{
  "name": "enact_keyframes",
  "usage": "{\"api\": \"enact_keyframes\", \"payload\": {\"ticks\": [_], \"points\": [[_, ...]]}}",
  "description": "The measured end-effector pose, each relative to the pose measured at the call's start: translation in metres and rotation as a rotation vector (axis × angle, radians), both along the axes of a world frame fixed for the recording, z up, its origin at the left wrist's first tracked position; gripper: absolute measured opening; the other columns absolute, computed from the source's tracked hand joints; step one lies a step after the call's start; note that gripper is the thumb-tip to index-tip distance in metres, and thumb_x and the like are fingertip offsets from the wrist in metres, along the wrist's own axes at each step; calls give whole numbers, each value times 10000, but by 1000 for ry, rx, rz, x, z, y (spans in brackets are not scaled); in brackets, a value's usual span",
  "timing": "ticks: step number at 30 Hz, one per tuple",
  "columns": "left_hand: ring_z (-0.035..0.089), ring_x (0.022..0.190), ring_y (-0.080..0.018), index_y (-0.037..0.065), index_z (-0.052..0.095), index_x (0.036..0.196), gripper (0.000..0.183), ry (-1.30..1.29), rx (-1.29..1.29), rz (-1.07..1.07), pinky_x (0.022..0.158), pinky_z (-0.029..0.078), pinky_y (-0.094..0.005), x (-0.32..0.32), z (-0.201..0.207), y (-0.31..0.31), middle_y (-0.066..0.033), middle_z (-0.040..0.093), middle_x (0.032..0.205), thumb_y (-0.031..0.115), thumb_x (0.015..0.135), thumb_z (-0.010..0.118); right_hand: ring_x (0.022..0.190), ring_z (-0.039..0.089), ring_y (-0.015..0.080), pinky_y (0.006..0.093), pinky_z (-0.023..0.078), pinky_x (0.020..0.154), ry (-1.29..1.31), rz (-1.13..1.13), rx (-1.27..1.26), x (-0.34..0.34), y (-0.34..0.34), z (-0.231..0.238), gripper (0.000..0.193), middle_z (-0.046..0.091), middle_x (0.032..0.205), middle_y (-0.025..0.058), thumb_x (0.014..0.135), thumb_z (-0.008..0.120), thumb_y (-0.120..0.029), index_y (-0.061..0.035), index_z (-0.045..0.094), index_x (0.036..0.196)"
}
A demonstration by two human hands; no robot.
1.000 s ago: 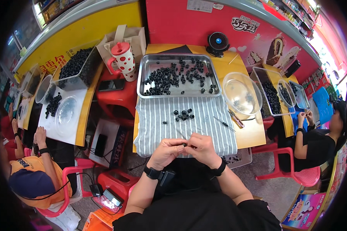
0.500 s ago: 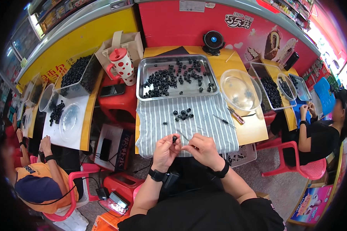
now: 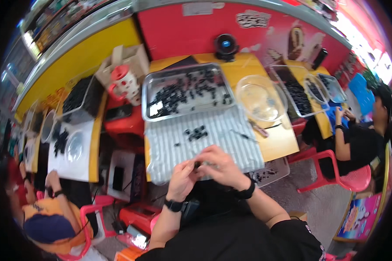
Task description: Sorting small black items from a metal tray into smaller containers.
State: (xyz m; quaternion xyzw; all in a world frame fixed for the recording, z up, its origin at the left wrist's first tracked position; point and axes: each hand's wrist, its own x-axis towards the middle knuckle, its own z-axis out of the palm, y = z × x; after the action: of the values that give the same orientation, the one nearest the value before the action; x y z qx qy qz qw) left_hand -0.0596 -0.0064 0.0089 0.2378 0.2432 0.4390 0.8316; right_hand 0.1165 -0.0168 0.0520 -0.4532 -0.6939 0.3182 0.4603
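Close together at the cloth's near edge, my two hands meet over a small black ring-like part (image 3: 197, 165). My left hand (image 3: 182, 177) pinches that part between thumb and fingertips. My right hand (image 3: 220, 167) is closed just right of it, its fingers reaching over; the slim metal tool it held half a second ago is mostly hidden and blurred. Ahead on the grey striped cloth (image 3: 163, 152) lies a loose cluster of black parts (image 3: 196, 133), with one part apart from them. A thin pointed tool (image 3: 240, 135) rests on the cloth to the right.
Beyond the cloth stands a metal tray (image 3: 146, 98) of black parts. Right of it are a round clear tub (image 3: 248, 114), a red-handled tool (image 3: 259, 129) and a small fan (image 3: 226, 47). A spotted tumbler (image 3: 126, 85) stands left. People sit at tables on both sides.
The view has shifted and blurred. My right hand has come up and left, its fingers now over the black part in my left hand. The metal tool shows less.
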Motion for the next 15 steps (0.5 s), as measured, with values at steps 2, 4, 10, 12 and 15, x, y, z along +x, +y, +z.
{"api": "enact_keyframes", "payload": {"ticks": [2, 4, 10, 12, 15], "points": [[648, 875, -180, -54, 612, 1109, 305, 99, 42, 4, 777, 525, -303, -3, 2, -5, -107, 661, 968, 214, 1010, 504, 1033, 552, 365, 410, 468, 861, -87, 70, 73, -5, 3, -10, 230, 570, 1102, 173, 791, 685, -99, -78, 665, 1019], [657, 861, -201, -61, 597, 1135, 321, 89, 74, -21, 775, 533, -314, -6, -3, -6, -122, 663, 984, 219, 1012, 500, 1027, 551, 363, 404, 464, 868, -64, 141, 76, -7, 6, -14, 192, 557, 1134, 170, 796, 670, -83, -67, 650, 987], [669, 824, -230, -65, 583, 1180, 349, -34, 93, -108, 766, 538, -324, 10, 8, 4, -173, 672, 1017, 226, 1019, 478, 955, 593, 318, 377, 483, 819, -48, -7, 84, 44, 6, 10, 141, 610, 1039, 144, 803, 674, -32, -50, 660, 942], [669, 818, -229, -62, 581, 1187, 346, -3, 95, -77, 767, 537, -324, 1, 3, 9, -176, 673, 1018, 222, 1019, 479, 841, 620, 266, 337, 495, 752, -221, -289, 105, 90, 16, 26, 143, 625, 923, 120, 802, 675, -3, -31, 644, 939], [669, 813, -224, -58, 579, 1197, 340, 8, 82, -22, 770, 536, -324, -10, -11, 14, -173, 674, 1019, 214, 1016, 484, 825, 619, 170, 285, 493, 725, -184, -598, 204, 186, 46, 57, 165, 645, 905, 93, 835, 638, 11, 3, 637, 1000]]}}
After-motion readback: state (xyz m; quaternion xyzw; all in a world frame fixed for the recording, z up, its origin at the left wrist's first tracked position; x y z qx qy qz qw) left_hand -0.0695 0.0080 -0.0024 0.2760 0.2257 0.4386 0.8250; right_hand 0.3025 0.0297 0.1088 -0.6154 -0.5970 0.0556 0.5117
